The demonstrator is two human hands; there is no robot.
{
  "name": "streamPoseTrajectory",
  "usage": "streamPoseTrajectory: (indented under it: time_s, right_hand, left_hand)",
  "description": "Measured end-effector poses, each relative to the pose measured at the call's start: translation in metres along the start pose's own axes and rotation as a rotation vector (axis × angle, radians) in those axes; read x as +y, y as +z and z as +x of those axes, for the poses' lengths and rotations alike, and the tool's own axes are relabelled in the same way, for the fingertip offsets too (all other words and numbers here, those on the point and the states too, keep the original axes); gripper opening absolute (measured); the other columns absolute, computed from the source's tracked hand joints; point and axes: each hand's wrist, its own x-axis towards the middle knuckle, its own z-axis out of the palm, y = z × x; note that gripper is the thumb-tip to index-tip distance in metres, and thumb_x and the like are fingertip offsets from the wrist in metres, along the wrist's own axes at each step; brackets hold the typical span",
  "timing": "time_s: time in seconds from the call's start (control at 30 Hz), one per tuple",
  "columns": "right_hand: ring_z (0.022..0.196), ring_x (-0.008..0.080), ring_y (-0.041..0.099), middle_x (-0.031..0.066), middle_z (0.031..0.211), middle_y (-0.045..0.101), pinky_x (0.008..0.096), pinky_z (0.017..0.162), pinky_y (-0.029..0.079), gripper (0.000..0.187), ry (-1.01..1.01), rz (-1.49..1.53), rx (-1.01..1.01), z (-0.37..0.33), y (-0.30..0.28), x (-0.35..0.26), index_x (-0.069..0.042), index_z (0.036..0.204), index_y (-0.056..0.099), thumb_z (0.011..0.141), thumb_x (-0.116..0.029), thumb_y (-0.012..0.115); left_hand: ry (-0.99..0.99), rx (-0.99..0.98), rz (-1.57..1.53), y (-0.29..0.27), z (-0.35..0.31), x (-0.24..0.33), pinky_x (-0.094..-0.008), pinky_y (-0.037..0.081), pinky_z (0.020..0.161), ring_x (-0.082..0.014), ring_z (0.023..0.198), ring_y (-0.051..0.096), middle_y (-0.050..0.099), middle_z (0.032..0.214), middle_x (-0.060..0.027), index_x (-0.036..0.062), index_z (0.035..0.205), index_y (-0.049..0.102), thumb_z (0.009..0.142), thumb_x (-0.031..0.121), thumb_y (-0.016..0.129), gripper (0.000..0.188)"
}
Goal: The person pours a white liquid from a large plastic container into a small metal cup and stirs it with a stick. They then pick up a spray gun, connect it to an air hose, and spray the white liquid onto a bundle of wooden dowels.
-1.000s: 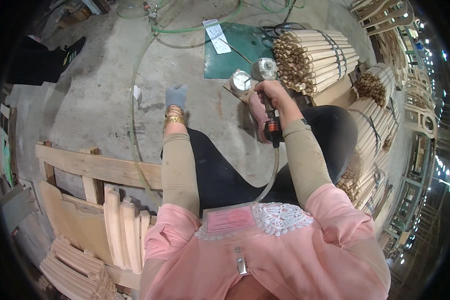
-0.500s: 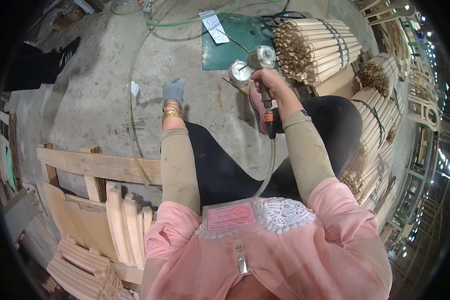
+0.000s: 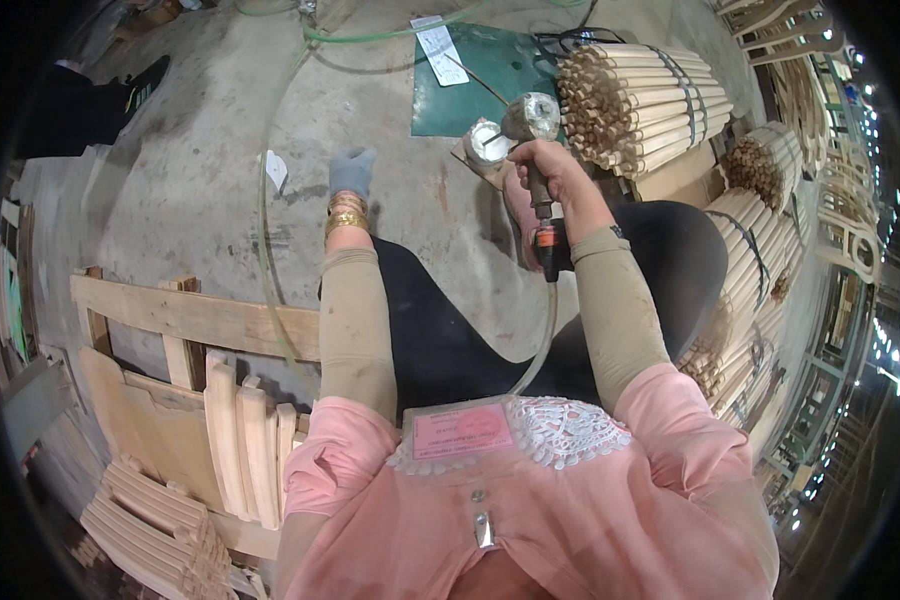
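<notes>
Your right hand (image 3: 552, 172) is closed around the handle of a pneumatic hand tool (image 3: 532, 150), its metal head up near the lower edge of the green mat (image 3: 490, 85) on the concrete floor (image 3: 190, 180). A clear air hose (image 3: 542, 340) runs from the tool's base back toward your chest. A small round metal tin (image 3: 486, 142) sits on the floor just beside the tool head. Your left hand (image 3: 351, 172), in a grey glove, reaches down to the bare floor; can't tell if it grips anything. Bundled wooden dowels (image 3: 640, 100) lie at the mat's right edge. Wooden slat frames (image 3: 185, 320) sit at the floor's left side.
</notes>
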Motion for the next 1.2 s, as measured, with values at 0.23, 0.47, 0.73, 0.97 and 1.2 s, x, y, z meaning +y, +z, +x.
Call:
streamPoseTrajectory:
  time_s: [0.23, 0.47, 0.73, 0.97, 1.2]
  right_hand:
    - [0.044, 0.0162, 0.048, 0.0066, 0.054, 0.051, 0.0303, 0.041, 0.038, 0.007, -0.087, -0.270, 0.152, 0.001, 0.002, -0.003, 0.000, 0.065, 0.056, 0.070, -0.006, 0.058]
    - [0.044, 0.0146, 0.047, 0.0053, 0.055, 0.050, 0.0278, 0.041, 0.039, 0.006, 0.002, -0.185, 0.071, -0.004, -0.003, 0.002, -0.002, 0.065, 0.054, 0.071, -0.005, 0.056]
    - [0.040, 0.0118, 0.043, 0.0029, 0.051, 0.045, 0.0255, 0.038, 0.035, 0.005, 0.029, 0.091, -0.017, -0.009, 0.001, 0.005, 0.000, 0.066, 0.051, 0.070, -0.002, 0.053]
    - [0.043, 0.0145, 0.045, 0.0052, 0.055, 0.048, 0.0273, 0.041, 0.038, 0.004, -0.035, 0.030, 0.054, -0.007, 0.007, 0.004, -0.001, 0.067, 0.053, 0.069, -0.003, 0.056]
    - [0.044, 0.0148, 0.047, 0.0056, 0.056, 0.049, 0.0287, 0.041, 0.039, 0.005, -0.065, -0.127, 0.117, -0.001, -0.003, 0.005, 0.000, 0.067, 0.054, 0.068, -0.004, 0.057]
  left_hand:
    - [-0.082, -0.055, -0.022, -0.002, -0.005, 0.002, -0.0291, 0.045, 0.065, -0.0177, 0.069, 0.058, 0.063, 0.077, -0.0111, -0.0045, 0.087, 0.063, 0.067, 0.022, 0.062, 0.033]
    - [-0.014, -0.005, -0.028, 0.003, -0.002, -0.002, -0.0286, 0.045, 0.065, -0.0163, 0.069, 0.057, 0.063, 0.076, -0.0105, -0.0053, 0.090, 0.062, 0.067, 0.022, 0.060, 0.036]
    - [-0.025, -0.044, -0.035, 0.004, 0.000, -0.003, -0.0286, 0.045, 0.064, -0.0161, 0.065, 0.056, 0.063, 0.071, -0.0088, -0.0029, 0.089, 0.063, 0.067, 0.022, 0.058, 0.034]
    - [-0.010, -0.001, 0.051, -0.001, 0.008, -0.010, -0.0291, 0.046, 0.069, -0.0200, 0.074, 0.061, 0.064, 0.081, -0.0133, -0.0023, 0.092, 0.063, 0.065, 0.024, 0.061, 0.037]
    - [-0.039, -0.054, 0.064, 0.000, 0.006, -0.011, -0.0285, 0.043, 0.079, -0.0197, 0.086, 0.058, 0.063, 0.092, -0.0121, -0.0035, 0.097, 0.061, 0.070, 0.022, 0.060, 0.037]
